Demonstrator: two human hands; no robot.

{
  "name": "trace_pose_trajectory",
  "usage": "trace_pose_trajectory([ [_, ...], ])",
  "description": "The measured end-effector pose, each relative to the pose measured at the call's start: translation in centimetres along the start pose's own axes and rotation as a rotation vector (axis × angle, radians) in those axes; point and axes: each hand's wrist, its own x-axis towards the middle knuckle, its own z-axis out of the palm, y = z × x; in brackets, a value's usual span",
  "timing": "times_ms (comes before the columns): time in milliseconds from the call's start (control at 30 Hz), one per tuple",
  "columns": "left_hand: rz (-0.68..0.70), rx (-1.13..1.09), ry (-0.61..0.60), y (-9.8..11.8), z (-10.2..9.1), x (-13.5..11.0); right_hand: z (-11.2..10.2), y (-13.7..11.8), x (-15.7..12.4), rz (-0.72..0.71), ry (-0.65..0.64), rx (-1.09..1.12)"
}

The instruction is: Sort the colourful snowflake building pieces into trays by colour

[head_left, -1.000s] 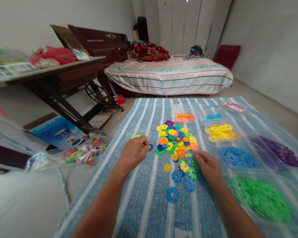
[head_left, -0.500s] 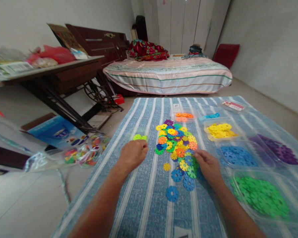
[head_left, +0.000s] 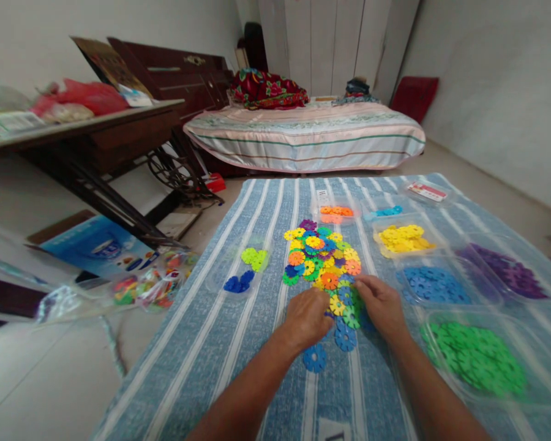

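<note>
Disc pile [head_left: 321,257] mid tabletop [head_left: 261,214], long axis far-left to near-right; discs mostly flat. Too overlapped to count; one blue disc [head_left: 314,358] loose, near. Single-colour heaps [head_left: 480,358]: six far/right, two left. Left hand [head_left: 307,318]: grip curled at pile's near part, contents hidden. Right hand [head_left: 382,306]: fingertips at pile's right edge, can't tell if gripping.

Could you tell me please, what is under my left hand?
Striped cloth and the colourful disc pile show around the left hand. Whatever lies directly beneath the hand is covered, so I cannot tell.
</note>
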Motion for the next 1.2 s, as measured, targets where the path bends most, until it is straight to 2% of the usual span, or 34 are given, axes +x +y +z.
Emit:
trace_pose_trajectory([
  [233,-0.007,-0.076,0.016,-1.5,-0.1,0.0,0.0,0.0,0.0,-0.006,0.001,-0.027],
  [433,-0.027,-0.067,0.019,-1.6,-1.6,-0.4,0.0,0.1,0.0,-0.002,-0.005,-0.022],
  [533,-0.009,-0.098,0.07,-2.3,-3.5,-1.0,0.0,0.3,0.0,0.012,-0.003,-0.006],
  [633,-0.06,-0.089,0.174,-4.2,-6.3,-1.8,0.0,0.3,0.0,0.013,-0.006,0.002],
  [767,-0.257,0.109,0.281,-7.7,-10.1,-2.5,0.1,0.3,0.0,0.015,-0.004,0.008],
  [867,-0.412,0.296,0.223,-10.0,-11.6,-2.7,0.1,0.4,0.0,0.007,0.002,0.009],
  [967,-0.477,0.372,0.101,-11.4,-11.9,-2.7,0.1,0.4,0.1,-0.003,0.001,0.01],
  [1033,-0.515,0.392,0.074,-11.6,-11.8,-2.7,0.1,0.4,0.1,0.004,0.001,0.012],
  [1133,-0.542,0.402,0.176,-10.9,-11.3,-2.6,0.1,0.4,0.1,0.014,0.005,0.011],
  [1200,-0.434,0.332,0.228,-9.7,-10.5,-2.4,0.1,0.4,0.1,0.012,-0.001,0.012],
])
